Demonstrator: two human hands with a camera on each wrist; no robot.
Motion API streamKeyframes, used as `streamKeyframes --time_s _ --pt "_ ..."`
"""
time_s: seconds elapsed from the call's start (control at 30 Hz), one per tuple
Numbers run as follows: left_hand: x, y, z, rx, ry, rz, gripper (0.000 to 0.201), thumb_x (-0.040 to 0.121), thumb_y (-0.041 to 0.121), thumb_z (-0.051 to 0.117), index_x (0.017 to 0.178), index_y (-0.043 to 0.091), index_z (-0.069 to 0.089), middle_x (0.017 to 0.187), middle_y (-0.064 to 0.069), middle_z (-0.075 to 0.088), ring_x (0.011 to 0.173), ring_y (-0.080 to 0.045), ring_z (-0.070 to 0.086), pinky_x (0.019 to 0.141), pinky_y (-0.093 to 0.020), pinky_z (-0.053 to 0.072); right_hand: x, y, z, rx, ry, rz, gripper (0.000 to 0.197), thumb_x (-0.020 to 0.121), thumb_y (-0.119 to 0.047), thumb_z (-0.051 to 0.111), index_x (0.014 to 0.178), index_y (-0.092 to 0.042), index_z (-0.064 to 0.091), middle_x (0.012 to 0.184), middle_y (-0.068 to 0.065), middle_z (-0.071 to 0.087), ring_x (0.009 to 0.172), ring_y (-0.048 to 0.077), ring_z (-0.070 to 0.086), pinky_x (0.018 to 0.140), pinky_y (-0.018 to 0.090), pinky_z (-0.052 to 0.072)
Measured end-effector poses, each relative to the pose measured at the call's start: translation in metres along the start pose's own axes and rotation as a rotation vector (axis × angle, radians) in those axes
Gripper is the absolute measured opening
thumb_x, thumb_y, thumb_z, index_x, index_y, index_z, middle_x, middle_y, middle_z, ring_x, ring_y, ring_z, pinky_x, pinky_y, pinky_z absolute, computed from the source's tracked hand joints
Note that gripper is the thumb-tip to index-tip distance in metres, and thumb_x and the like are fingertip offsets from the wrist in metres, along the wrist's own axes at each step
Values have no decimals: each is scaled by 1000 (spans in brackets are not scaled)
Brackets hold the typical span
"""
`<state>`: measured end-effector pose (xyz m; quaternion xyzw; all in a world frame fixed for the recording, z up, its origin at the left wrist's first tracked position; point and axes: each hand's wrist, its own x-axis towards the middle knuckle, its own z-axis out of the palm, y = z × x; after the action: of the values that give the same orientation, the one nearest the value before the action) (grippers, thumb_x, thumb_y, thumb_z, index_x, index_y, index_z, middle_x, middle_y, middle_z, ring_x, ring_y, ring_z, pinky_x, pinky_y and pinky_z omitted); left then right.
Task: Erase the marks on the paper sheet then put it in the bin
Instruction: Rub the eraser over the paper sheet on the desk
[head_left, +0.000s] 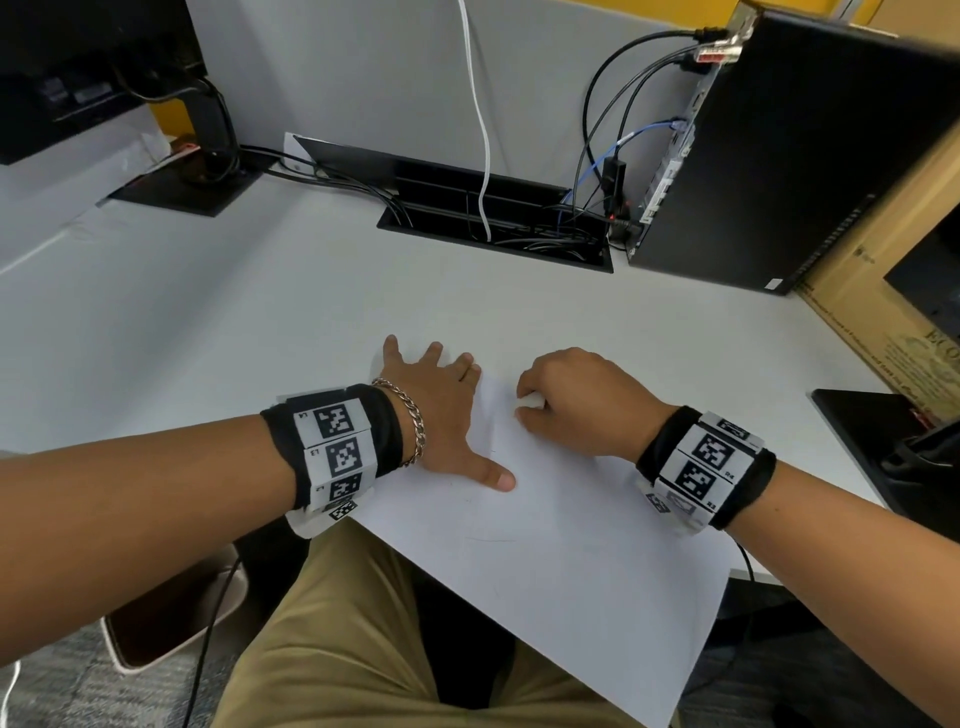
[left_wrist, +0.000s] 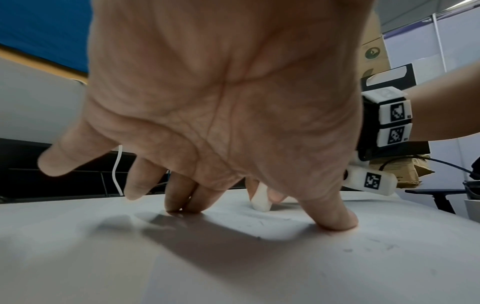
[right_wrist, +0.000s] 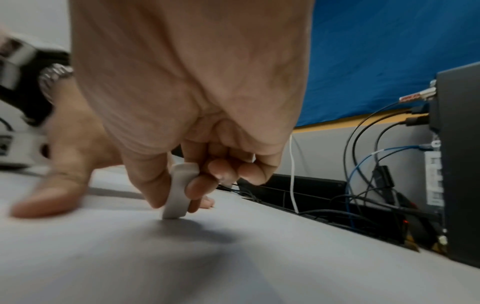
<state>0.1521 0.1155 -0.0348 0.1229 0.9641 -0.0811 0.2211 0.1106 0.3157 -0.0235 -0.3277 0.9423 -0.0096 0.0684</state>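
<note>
I see my left hand (head_left: 441, 410) spread flat, fingers straight, pressing down on the large white paper sheet (head_left: 561, 561) that lies on the pale grey worktop (head_left: 260, 322). The sheet's near corner hangs past the worktop edge, over my khaki trousers (head_left: 353, 634). My right hand (head_left: 582, 400) is just beside the left, its fingers curled, thumb and forefinger pinching a small white rubber eraser (right_wrist: 179, 191). From the right wrist view the eraser stands nearly upright with its lower end touching the paper. From the left wrist view I make out faint grey pencil marks (left_wrist: 376, 244) on the sheet near my left thumb (left_wrist: 335, 214), and a thin curved line shows on the sheet in the head view. Behind the paper a black cable tray (head_left: 498, 228) is sunk into the worktop, and a black computer tower (head_left: 800, 156) stands to the far right. I see no bin in any view.
</note>
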Motion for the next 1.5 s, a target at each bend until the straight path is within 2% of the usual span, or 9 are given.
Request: streamKeyframes --time_s 0.1,0.3,0.43,0.63,0.93,1.13,1.3,1.43,1.5 --pt "1 1 -1 24 -3 -5 154 53 114 24 167 15 -7 176 1 -6 161 -35 -9 117 -78 -3 -6 -4 1 -20 -25 -96 29 93 -42 57 109 -23 72 95 -6 66 91 18 60 79 39 53" --pt "2 0 1 19 8 -3 154 52 114 20 167 15 -8 176 1 -6 161 -35 0 118 -77 -4 1 8 -1 -60 45 -19 32 94 -44 55 115 -26 72 106 -9 68 102 18 61 82 32 43" --pt "2 1 0 36 11 -4 154 53 114 21 167 14 -6 176 -1 -4 161 -36 4 118 -76 -4 -5 -1 4 -55 4 -116 31 94 -43 57 114 -25 72 102 -9 68 99 17 59 83 34 46" --pt "0 2 -2 43 1 -5 153 54 114 20 167 14 -7 176 -1 -5 161 -36 3 117 -77 -5 3 14 2 -82 62 -4 31 94 -46 53 112 -28 71 105 -10 68 103 18 59 84 34 40" --pt "0 1 -2 34 5 -4 154 53 114 21 167 14 -7 176 -1 -5 161 -36 3 117 -77 -6 1 14 2 -102 66 -6 34 96 -47 51 115 -28 71 106 -10 68 104 18 58 85 35 38" --pt "0 1 -2 24 9 -7 155 52 114 23 167 15 -6 176 -1 -3 161 -36 5 117 -77 -6 -12 -6 7 -153 54 -155 28 96 -44 53 106 -27 71 89 -13 58 93 15 54 78 33 29" --pt "1 2 -1 27 5 -3 154 53 114 22 167 15 -8 176 -1 -5 161 -36 4 117 -77 -6 -3 6 -1 -126 80 -39 29 96 -46 52 109 -29 71 98 -12 64 101 16 55 84 36 33" --pt "1 1 0 12 6 -7 155 52 114 24 167 14 -7 176 -1 -4 161 -36 5 118 -76 -4 -13 -9 6 -144 65 -151 26 96 -44 53 105 -28 70 84 -14 49 88 13 47 79 33 28" --pt "1 0 0 10 1 -4 155 52 114 24 167 14 -7 176 -1 -5 161 -36 4 118 -76 -4 -11 -7 3 -145 52 -150 27 96 -45 53 107 -29 71 85 -15 52 86 11 44 79 33 28"
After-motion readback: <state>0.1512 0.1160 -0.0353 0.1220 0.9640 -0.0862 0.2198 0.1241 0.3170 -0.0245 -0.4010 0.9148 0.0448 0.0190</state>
